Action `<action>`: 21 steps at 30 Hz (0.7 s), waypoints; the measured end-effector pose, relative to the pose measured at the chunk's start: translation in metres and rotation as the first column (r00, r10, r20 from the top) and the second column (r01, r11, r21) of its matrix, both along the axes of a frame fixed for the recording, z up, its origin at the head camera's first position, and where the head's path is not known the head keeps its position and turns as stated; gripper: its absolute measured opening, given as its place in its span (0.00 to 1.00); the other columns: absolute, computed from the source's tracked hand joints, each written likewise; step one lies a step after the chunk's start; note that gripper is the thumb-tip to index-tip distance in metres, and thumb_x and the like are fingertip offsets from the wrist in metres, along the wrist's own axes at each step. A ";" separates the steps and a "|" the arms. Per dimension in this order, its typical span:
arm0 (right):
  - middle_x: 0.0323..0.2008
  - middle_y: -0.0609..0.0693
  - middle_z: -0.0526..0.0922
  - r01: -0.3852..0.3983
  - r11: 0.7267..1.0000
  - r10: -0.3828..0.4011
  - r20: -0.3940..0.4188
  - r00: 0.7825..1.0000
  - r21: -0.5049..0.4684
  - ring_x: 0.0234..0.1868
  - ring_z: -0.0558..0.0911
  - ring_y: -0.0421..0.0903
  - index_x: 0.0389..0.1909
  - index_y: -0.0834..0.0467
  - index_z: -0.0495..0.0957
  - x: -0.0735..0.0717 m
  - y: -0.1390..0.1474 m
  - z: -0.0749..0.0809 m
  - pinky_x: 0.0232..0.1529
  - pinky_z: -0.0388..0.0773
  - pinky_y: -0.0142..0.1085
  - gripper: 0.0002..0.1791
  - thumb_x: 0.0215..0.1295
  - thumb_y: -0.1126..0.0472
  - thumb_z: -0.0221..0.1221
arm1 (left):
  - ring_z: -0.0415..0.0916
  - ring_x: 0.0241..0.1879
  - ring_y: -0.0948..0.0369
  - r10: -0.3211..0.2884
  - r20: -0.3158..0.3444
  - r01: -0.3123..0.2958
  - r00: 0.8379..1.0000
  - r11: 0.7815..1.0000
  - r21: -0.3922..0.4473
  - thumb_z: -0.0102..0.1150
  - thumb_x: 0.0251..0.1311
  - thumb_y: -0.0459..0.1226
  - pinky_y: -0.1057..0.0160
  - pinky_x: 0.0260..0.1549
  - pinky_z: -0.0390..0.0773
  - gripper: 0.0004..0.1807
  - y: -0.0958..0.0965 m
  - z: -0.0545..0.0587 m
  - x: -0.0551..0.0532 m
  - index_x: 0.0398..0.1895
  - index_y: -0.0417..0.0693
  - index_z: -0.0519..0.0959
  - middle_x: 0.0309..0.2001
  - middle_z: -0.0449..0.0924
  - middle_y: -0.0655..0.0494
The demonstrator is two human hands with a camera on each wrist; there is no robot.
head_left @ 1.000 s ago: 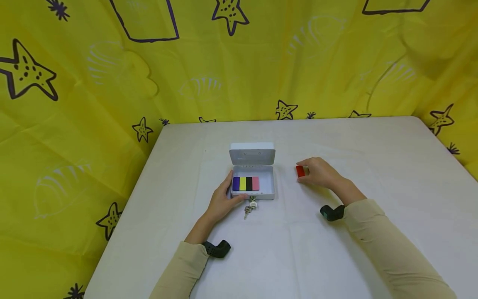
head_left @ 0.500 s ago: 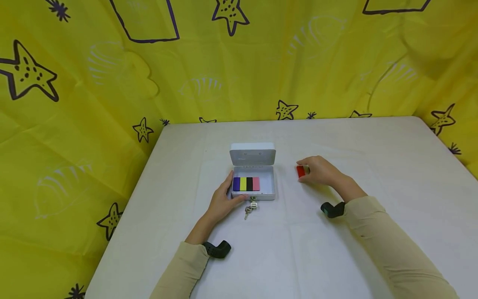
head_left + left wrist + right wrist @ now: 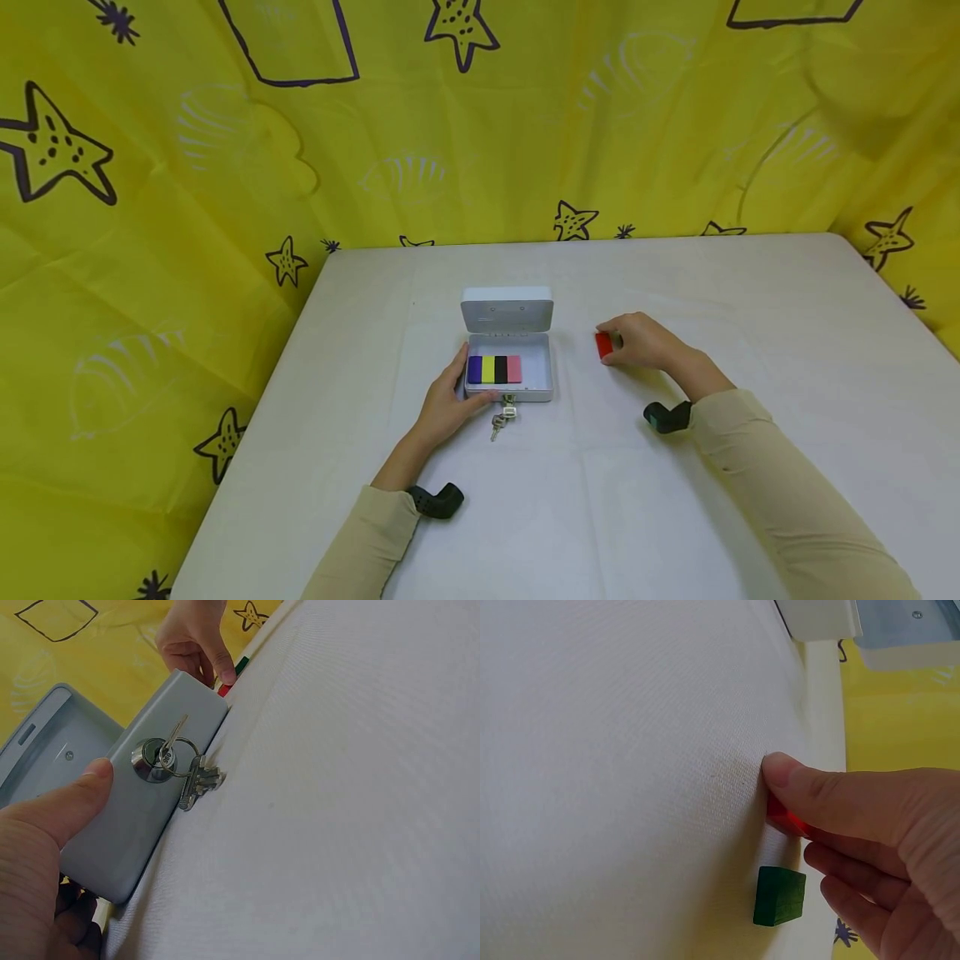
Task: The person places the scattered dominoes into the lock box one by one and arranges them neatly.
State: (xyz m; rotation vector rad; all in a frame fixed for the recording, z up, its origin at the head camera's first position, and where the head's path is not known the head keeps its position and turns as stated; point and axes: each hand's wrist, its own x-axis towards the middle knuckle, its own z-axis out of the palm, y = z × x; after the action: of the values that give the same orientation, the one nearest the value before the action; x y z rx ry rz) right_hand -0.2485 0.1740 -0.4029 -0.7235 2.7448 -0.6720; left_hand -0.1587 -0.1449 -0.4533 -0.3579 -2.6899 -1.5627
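Note:
A small grey-white cash box [image 3: 546,367] stands on the table with its lid [image 3: 507,313] raised. Inside, at the left, purple, yellow, black and pink blocks [image 3: 494,369] lie side by side. My left hand [image 3: 444,403] grips the box's front left corner, thumb on the front edge and fingers along the left side. To the right of the box, my right hand [image 3: 642,343] pinches a red block [image 3: 603,345] by its ends, at the table surface. In the right wrist view a green block [image 3: 779,896] sits close by the red one, apart from the fingers; my hand hides it in the head view.
Keys [image 3: 497,425] on a ring with a small metal clip [image 3: 199,782] hang from the lock [image 3: 152,760] on the box's front. A white cloth covers the table [image 3: 525,517]. Yellow patterned fabric [image 3: 517,117] rises behind the far edge and at both sides.
The red block has turned slightly in my right hand's pinch, and that hand has barely shifted. My left hand and the box stay where they were.

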 end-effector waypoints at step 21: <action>0.36 0.54 0.78 0.024 0.999 -0.025 0.029 0.999 0.032 0.36 0.70 0.51 0.52 0.69 0.74 0.000 -0.002 0.001 0.35 0.69 0.38 0.28 0.51 0.62 0.68 | 0.45 0.68 0.56 0.005 -0.001 -0.005 1.000 1.000 0.002 0.66 0.51 0.47 0.57 0.63 0.51 0.51 0.000 -0.001 0.000 0.71 0.43 0.47 0.70 0.47 0.52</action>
State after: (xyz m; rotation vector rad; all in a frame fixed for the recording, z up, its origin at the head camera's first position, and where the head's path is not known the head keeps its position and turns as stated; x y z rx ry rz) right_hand -0.2489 0.1720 -0.4022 -0.6692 2.7347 -0.6378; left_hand -0.1587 -0.1449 -0.4539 -0.3517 -2.6860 -1.5631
